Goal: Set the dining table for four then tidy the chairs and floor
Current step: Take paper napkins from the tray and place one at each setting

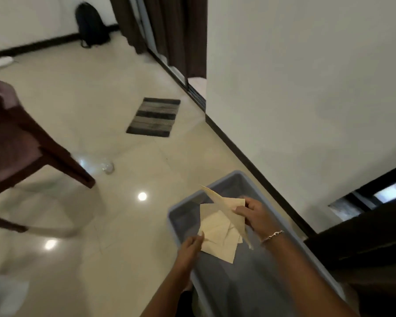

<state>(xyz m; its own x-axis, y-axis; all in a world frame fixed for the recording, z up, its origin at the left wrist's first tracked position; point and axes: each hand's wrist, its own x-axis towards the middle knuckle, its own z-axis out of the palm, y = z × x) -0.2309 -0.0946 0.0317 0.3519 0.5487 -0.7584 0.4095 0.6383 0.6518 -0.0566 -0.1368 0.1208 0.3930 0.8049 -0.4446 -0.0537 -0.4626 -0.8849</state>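
Observation:
Over a blue-grey plastic bin (215, 186) on the floor, both my hands hold cream paper napkins. My left hand (191, 248) pinches the lower left corner of a flat stack of napkins (217, 236). My right hand (255, 213), with a bracelet on its wrist, pinches a single napkin (224, 203) lifted at an angle above the stack. The bin's inside looks bare under the napkins.
A dark wooden chair (21, 145) stands at the left on the glossy tiled floor, with a clear plastic bottle (103, 165) lying beside its leg. A striped mat (154, 116) lies further off. A wall and dark skirting run along the right; dark furniture (364, 243) is at the right.

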